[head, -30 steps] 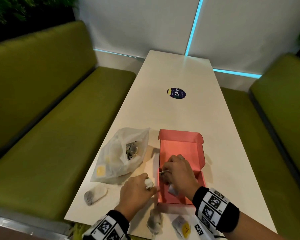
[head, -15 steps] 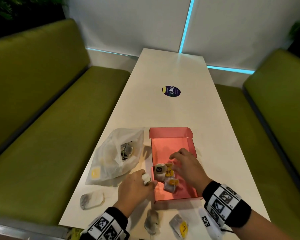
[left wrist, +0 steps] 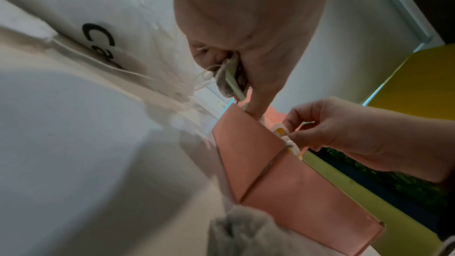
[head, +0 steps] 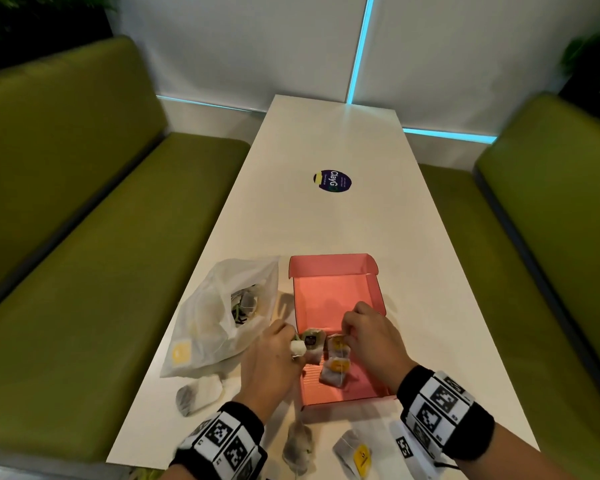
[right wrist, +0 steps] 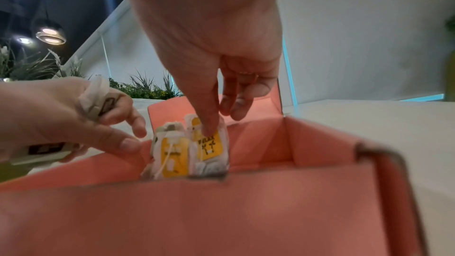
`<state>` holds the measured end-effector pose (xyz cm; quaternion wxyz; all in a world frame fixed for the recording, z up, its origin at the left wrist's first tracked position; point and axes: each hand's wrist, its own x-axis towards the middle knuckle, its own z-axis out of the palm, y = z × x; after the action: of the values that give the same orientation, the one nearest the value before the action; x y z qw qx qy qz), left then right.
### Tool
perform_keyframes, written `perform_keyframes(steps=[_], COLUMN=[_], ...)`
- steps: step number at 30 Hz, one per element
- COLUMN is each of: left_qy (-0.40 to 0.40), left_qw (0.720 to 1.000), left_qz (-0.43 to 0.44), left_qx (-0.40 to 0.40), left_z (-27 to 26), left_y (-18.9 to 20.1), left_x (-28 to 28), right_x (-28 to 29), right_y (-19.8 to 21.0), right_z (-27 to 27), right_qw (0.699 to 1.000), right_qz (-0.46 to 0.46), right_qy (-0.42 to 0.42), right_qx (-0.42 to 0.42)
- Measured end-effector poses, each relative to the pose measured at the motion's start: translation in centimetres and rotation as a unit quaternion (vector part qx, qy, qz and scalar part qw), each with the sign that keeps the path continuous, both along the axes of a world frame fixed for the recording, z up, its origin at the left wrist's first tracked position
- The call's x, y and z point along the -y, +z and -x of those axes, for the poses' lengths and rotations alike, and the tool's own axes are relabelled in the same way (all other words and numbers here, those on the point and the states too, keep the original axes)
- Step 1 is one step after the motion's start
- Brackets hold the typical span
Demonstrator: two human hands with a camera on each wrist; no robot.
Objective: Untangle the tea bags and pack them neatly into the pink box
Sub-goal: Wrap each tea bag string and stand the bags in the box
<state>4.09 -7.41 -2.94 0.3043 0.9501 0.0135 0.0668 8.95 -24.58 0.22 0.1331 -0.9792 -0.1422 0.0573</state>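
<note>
The open pink box (head: 333, 292) lies on the white table with three tea bags by its left wall: one dark-tagged (head: 313, 344) and two yellow-tagged (head: 335, 370). My right hand (head: 371, 337) hovers over them. Its thumb lies on the front of the farther yellow-tagged tea bag (right wrist: 209, 147) and its fingers curl behind it. My left hand (head: 274, 355) rests at the box's left wall (left wrist: 283, 192). It grips another white tea bag (head: 298, 348) in curled fingers, one fingertip touching the wall.
A clear plastic bag (head: 222, 313) holding more tangled tea bags lies left of the box. Loose tea bags lie near the table's front edge (head: 198, 396), (head: 297, 445), (head: 355, 452). A round sticker (head: 332, 180) sits farther along. Green benches (head: 84, 271) flank the table.
My right hand rose off the bags in the box, uncovering them, and now has its thumb on a yellow-tagged one. My left hand stayed at the left wall with its tea bag.
</note>
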Motion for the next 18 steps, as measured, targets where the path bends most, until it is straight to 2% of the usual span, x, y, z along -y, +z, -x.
perform_keyframes(steps=[5,8,13,18], left_qy=[0.017,0.036,0.049,0.053], left_qw=[1.000,0.999,0.998,0.998], left_qz=[0.025,0.020,0.028,0.023], left_qx=[-0.007,-0.019,-0.017,-0.030], left_z=[0.1,0.2,0.4,0.6], left_y=[-0.1,0.1,0.0,0.1], left_x=[-0.2,-0.1,0.1,0.0], right_x=[-0.1,-0.7,-2.7,-3.2], right_y=[-0.1,0.3,-0.3,-0.2], right_z=[0.1,0.1,-0.3,-0.6], right_qw=[0.999,0.996,0.993,0.995], right_qz=[-0.037,-0.068,-0.011,-0.002], right_qy=[0.002,0.041,0.096,0.097], right_qx=[0.012,0.032,0.063,0.034])
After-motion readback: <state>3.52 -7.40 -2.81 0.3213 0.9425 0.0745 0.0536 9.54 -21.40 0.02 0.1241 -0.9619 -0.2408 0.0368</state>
